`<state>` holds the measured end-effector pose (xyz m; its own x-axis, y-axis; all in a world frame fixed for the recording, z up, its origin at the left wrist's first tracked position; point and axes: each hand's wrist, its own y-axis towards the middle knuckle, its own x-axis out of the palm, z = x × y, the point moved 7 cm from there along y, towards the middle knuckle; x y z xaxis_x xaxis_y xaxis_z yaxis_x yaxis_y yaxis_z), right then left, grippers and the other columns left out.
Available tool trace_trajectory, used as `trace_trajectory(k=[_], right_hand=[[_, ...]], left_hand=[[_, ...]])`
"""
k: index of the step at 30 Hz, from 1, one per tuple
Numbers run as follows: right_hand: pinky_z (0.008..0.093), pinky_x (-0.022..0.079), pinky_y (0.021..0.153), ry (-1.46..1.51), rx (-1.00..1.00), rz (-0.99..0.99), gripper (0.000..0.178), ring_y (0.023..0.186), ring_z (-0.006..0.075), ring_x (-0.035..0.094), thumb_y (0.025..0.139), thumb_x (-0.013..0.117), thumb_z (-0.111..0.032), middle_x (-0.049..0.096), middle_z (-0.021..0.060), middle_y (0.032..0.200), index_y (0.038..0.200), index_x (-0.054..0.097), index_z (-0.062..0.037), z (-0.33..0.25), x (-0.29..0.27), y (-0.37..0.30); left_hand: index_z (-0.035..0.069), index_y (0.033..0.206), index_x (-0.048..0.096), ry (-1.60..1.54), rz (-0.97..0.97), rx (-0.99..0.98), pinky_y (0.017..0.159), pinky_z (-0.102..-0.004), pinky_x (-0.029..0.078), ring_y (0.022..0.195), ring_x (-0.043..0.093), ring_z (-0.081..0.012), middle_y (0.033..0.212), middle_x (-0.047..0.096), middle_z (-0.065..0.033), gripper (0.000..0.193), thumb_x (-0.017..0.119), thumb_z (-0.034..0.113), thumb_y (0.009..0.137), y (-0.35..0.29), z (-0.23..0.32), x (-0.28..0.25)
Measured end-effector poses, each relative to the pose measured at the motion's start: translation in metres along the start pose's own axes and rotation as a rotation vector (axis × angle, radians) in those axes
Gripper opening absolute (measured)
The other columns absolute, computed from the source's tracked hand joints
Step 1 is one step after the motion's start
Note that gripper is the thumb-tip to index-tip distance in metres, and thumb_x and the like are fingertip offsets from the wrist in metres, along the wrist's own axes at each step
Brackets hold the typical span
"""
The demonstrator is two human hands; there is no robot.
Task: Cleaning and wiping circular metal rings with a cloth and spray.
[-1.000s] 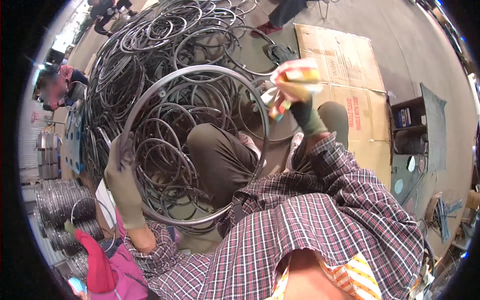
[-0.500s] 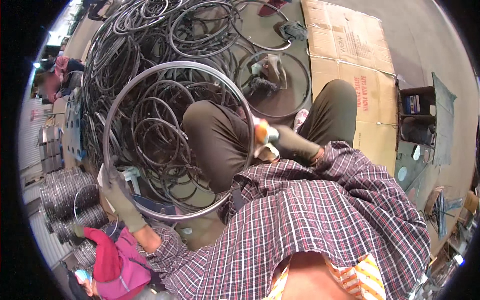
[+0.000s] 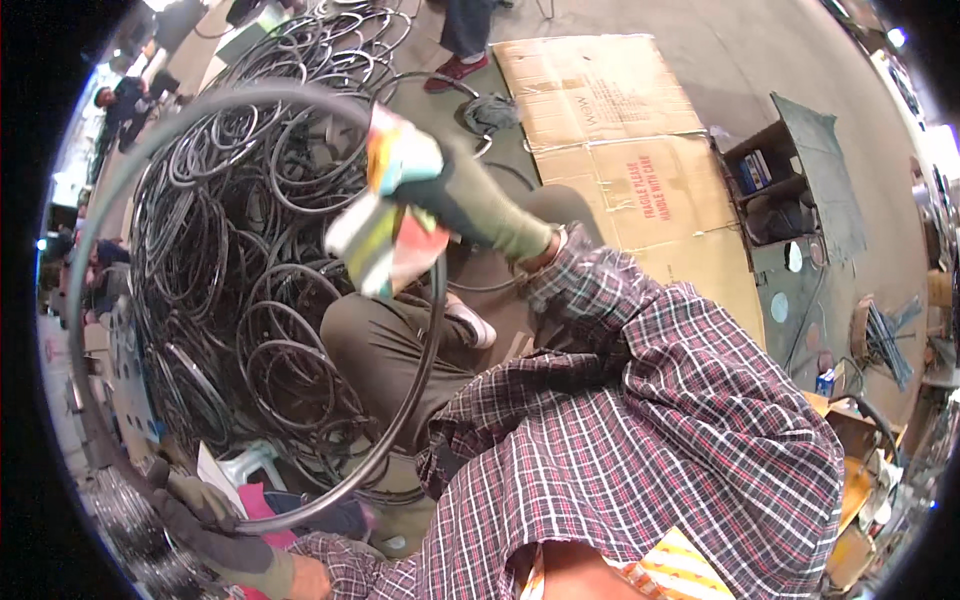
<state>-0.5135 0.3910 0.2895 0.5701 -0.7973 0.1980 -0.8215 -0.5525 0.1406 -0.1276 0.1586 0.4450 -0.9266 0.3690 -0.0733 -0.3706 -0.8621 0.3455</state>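
A large grey wheel rim [image 3: 431, 342] is held up and tilted in front of me, reaching across to the left. Down at its lower left, my gloved left hand [image 3: 205, 540] is closed round the hoop. My gloved right hand [image 3: 440, 190] is at the upper right of the rim, closed on a multicoloured cloth [image 3: 368, 245] of white, orange, green and red. The cloth is bunched against the rim, with one end hanging loose and blurred. My right fingers are mostly hidden by the cloth.
Beyond the rim lies a big heap of bare wheel rims [image 3: 200, 240]. Flattened cardboard [image 3: 590, 95] covers floor to the right, beside an open dark box [image 3: 770, 190]. Stacked rims [image 3: 125, 510] stand at lower left. A person's red shoe [image 3: 455, 72] is at the top.
My right hand and cloth have moved up and left onto the rim's upper right. My left hand has gone lower and further left, and the rim has shifted left with it.
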Motion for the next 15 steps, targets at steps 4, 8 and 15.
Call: trace_trajectory(k=[4,8,15], right_hand=[[0.0309,0.056,0.066,-0.282,-0.396,0.358,0.043,0.072,0.0161,0.068,0.078,0.076,-0.012,0.071,0.0108,0.08,0.116,0.063,0.0005,-0.084,-0.093,0.01],[0.0283,0.053,0.071,-0.616,-0.489,0.54,0.036,0.079,0.0143,0.066,0.079,0.076,-0.012,0.071,0.0053,0.088,0.109,0.064,0.0019,-0.094,-0.185,-0.017],[0.0329,0.053,0.066,-0.415,0.063,0.746,0.039,0.075,0.0147,0.066,0.084,0.071,-0.014,0.068,0.0087,0.082,0.118,0.058,-0.0012,0.029,-0.214,-0.09]], left_hand=[[0.004,0.119,0.055,-0.597,-0.63,-0.16,0.044,-0.022,0.033,0.046,0.037,-0.0076,0.059,0.039,0.0026,0.032,0.05,0.03,0.102,-0.005,0.013,0.117],[0.003,0.115,0.053,-0.323,-0.328,0.053,0.045,-0.0207,0.024,0.049,0.032,-0.0057,0.061,0.033,0.0049,0.029,0.046,0.029,0.104,-0.05,-0.054,0.196],[0.001,0.106,0.058,-0.223,-0.347,-0.157,0.046,-0.0226,0.027,0.051,0.033,-0.008,0.067,0.037,0.0013,0.034,0.04,0.029,0.105,-0.072,-0.108,0.235]])
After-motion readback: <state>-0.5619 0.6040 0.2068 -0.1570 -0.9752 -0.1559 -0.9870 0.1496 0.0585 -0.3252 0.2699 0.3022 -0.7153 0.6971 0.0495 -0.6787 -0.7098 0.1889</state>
